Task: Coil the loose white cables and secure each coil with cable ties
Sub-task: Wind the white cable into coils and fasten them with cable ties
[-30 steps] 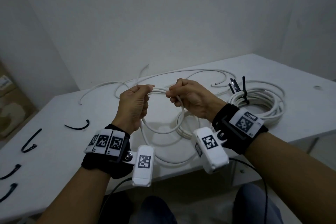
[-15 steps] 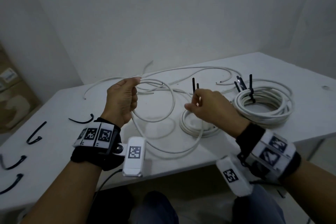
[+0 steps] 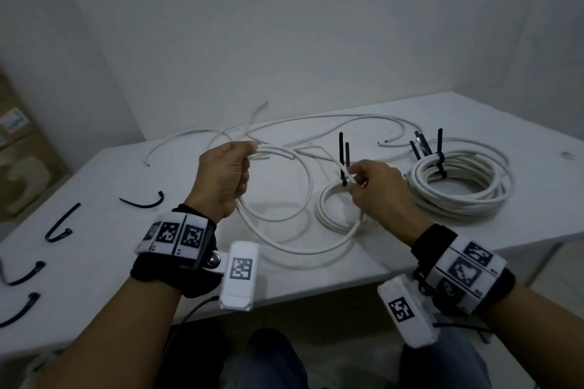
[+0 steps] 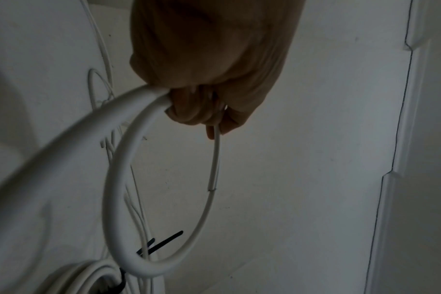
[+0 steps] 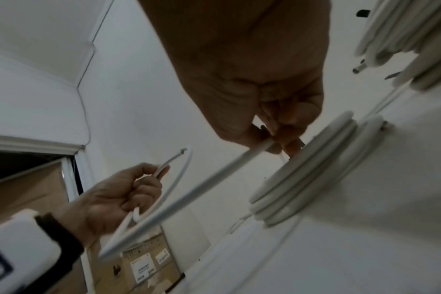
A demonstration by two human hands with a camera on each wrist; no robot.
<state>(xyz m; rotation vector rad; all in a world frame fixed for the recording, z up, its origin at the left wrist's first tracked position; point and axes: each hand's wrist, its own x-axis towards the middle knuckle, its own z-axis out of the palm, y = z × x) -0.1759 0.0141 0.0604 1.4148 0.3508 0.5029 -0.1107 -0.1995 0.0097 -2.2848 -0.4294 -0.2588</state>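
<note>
Head view: our left hand (image 3: 222, 178) stays curled around the looped white cable (image 3: 284, 215) above the table (image 3: 94, 262), while our right hand (image 3: 376, 189) has moved right since a second ago and now pinches the cable's free run beside a small tied coil (image 3: 331, 215). Black ties (image 3: 60, 227) lie left; markings on a cardboard box (image 3: 15, 148) are unreadable. A bigger round coil (image 3: 458, 193) sits right.

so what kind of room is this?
Probably a bare storeroom or makeshift workroom: plain white walls, one white table, taped cardboard boxes stacked on the left.
</note>
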